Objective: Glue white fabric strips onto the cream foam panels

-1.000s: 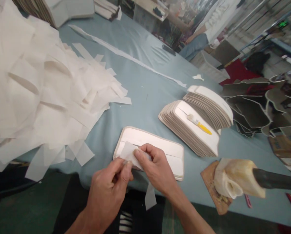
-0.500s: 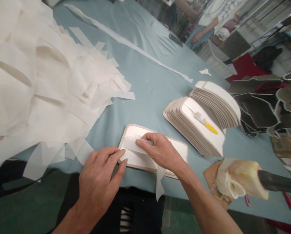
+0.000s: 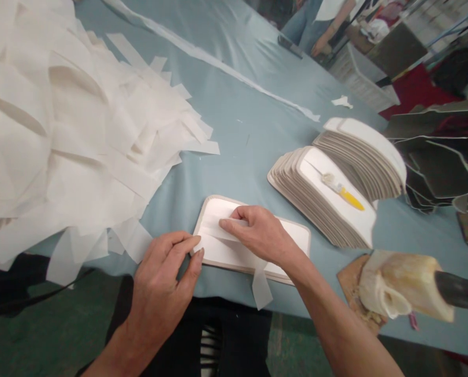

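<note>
Left hand [image 3: 163, 275]: fingertips at left edge of the panel [image 3: 222, 254], grip unclear
Right hand [image 3: 259, 233]: closed on white strip material [image 3: 262, 289], an end hanging
Panel: flat on the table's [image 3: 230, 175] near side
Brush [image 3: 351, 198]: atop stacked panels [image 3: 316, 201], farther off

Soft light gave the tabletop [image 3: 234, 170] a faint sheen toward its far edge; beyond, detail blurred.

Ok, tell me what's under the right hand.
Beneath the right hand is a beige-edged white panel with a pale strip, both partly covered. A strip end hangs out below; whether they join is hidden.
</note>
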### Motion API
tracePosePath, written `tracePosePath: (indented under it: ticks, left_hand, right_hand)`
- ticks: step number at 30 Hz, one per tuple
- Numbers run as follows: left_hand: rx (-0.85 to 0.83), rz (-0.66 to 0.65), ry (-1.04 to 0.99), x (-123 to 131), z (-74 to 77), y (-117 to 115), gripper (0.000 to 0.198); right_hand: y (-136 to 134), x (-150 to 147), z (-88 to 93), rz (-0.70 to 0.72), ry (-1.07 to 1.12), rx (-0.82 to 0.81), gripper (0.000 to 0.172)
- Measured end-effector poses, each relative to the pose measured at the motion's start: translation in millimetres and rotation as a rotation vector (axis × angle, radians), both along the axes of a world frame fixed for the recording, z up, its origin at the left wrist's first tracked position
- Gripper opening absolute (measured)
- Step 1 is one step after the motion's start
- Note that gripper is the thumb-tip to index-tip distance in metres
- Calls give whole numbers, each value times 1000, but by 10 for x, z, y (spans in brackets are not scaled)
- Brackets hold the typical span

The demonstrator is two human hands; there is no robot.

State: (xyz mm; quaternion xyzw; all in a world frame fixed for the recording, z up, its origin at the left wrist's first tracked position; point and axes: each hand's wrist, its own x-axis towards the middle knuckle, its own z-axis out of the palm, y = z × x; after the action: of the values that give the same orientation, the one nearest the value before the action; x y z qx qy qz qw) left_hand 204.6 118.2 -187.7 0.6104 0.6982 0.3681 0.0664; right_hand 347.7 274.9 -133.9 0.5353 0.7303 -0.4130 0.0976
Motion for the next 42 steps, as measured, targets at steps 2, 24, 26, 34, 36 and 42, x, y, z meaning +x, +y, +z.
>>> tracePosePath:
  ticks: [2, 24, 26, 34, 36, 42]
  left_hand:
    - [-2, 6, -12, -12, 3, 1, 16]
    - [-113, 48, -122, -85, 43, 70, 19]
    - [-112, 47, -108, -87, 37, 73, 19]
    - [-131, 31, -82, -73, 31, 67, 19]
    - [-133, 28, -85, -75, 36, 70, 18]
    - [-166, 0, -64, -104, 42, 89, 22]
  right_hand:
    - [6, 10, -3, 2, 5, -3, 31]
    - [83, 84, -82, 23, 39, -93, 30]
    - [85, 88, -84, 25, 42, -106, 31]
    - [64, 69, -108, 28, 48, -83, 29]
    - [60, 61, -105, 32, 48, -84, 29]
    - [26, 37, -81, 18, 23, -61, 29]
